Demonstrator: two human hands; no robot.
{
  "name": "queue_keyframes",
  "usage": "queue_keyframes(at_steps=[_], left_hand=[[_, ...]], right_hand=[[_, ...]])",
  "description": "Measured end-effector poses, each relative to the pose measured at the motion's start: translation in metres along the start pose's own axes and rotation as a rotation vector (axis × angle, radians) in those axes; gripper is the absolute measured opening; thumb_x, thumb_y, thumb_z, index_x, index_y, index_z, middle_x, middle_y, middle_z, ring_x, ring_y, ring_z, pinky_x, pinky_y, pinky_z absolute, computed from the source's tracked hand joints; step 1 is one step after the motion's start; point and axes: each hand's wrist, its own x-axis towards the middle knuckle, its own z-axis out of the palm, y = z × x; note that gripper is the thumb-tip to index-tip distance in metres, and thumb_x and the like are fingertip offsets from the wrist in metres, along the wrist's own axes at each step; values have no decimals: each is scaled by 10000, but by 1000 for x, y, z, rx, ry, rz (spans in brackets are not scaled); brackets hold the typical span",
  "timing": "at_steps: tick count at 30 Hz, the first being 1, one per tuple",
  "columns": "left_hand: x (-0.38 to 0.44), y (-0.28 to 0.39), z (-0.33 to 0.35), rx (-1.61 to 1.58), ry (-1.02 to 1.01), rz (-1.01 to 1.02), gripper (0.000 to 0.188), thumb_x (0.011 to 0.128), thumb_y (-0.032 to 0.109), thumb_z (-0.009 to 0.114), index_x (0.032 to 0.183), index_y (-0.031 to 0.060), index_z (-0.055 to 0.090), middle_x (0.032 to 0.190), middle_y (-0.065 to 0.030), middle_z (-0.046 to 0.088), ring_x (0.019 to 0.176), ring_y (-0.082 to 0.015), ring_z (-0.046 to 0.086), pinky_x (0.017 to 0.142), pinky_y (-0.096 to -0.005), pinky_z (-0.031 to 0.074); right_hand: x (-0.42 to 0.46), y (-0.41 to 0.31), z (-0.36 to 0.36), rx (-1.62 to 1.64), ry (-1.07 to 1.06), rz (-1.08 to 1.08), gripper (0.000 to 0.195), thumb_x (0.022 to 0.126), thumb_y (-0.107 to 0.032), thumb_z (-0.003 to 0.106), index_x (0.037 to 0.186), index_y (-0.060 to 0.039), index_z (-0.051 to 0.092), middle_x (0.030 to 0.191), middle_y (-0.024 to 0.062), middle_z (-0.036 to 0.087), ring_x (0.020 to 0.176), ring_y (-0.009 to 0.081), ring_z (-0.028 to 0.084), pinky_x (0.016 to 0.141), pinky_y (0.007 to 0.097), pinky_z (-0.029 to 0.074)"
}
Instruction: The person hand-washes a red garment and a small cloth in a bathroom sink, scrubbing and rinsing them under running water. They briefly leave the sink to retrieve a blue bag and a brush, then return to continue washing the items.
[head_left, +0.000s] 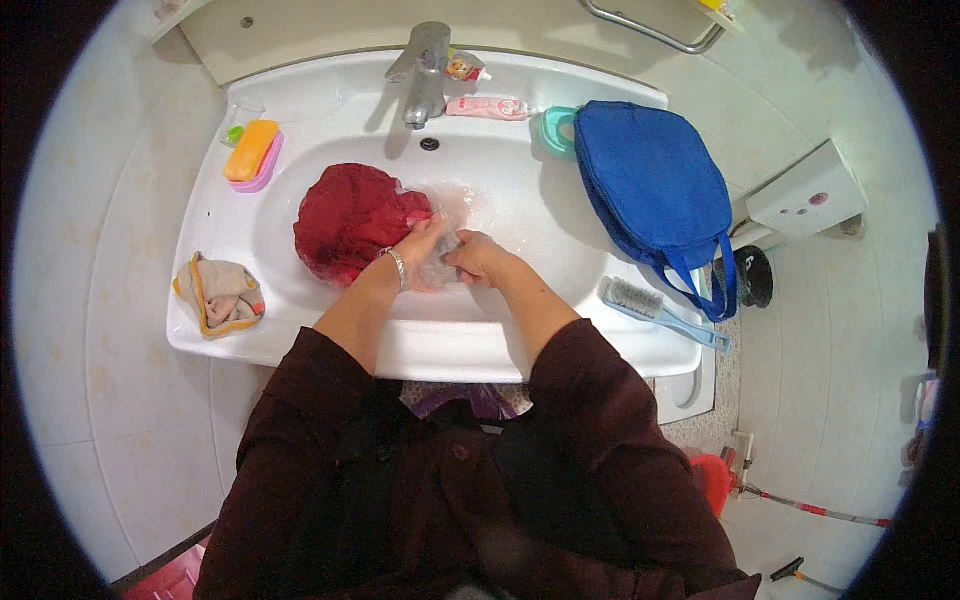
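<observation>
A wet dark-red cloth item (345, 217) lies bunched in the left half of the white washbasin (540, 202). My left hand (418, 244), with a metal bracelet or watch at the wrist, is against its right edge; its fingertips are partly hidden. My right hand (484, 259) pinches a pale grey, wet, thin-looking item (441, 264) between the two hands, low in the bowl. Whether that item is fabric or plastic I cannot tell. Some water glistens in the bowl beyond my fingers. The chrome faucet (426, 82) stands behind the bowl.
On the right rim rest a blue fabric bag (652, 176), a teal soap dish (557, 131) and a scrub brush (637, 298). An orange soap bar (253, 150) and a folded beige cloth (221, 294) lie on the left rim. Toothpaste-like tubes (487, 108) sit by the faucet.
</observation>
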Motion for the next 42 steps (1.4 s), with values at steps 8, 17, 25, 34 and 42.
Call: queue_keyframes(at_steps=[8, 17, 25, 34, 42], left_hand=[[45, -22, -38, -810, -443, 144, 462, 890, 499, 350, 1001, 101, 554, 944, -111, 606, 839, -254, 588, 744, -420, 481], [7, -7, 9, -9, 35, 210, 408, 885, 472, 402, 1142, 160, 459, 1189, -48, 487, 1053, -207, 488, 782, -405, 468], [12, -5, -6, -124, -11, 11, 609, 833, 625, 345, 1240, 173, 394, 1244, -55, 447, 1082, -252, 477, 775, -434, 459], [7, 0, -2, -500, -192, 124, 502, 851, 577, 373, 985, 128, 552, 903, -84, 611, 805, -231, 592, 688, -398, 488], [-3, 6, 15, -129, 42, 236, 508, 879, 495, 404, 1216, 119, 346, 1286, -79, 381, 1053, -262, 490, 759, -489, 482]], right_hand=[[-28, -39, 44, 447, 63, -370, 212, 796, -193, 587, 949, -47, 597, 793, 79, 626, 725, 185, 598, 629, 305, 473], [-4, 6, -15, -633, 907, -173, 327, 797, -269, 558, 1018, -28, 555, 1085, 183, 534, 974, 394, 504, 801, 435, 435], [-1, -7, 18, 193, -1, -29, 304, 784, -152, 593, 1046, -10, 532, 868, 70, 569, 729, 178, 540, 686, 308, 453], [-20, -36, 28, -41, 403, -388, 270, 796, -253, 596, 936, -23, 582, 846, 160, 606, 765, 294, 585, 743, 374, 451], [-5, 15, -17, -612, 874, -188, 350, 770, -225, 599, 1017, 2, 502, 1024, 206, 517, 942, 368, 540, 760, 426, 459]])
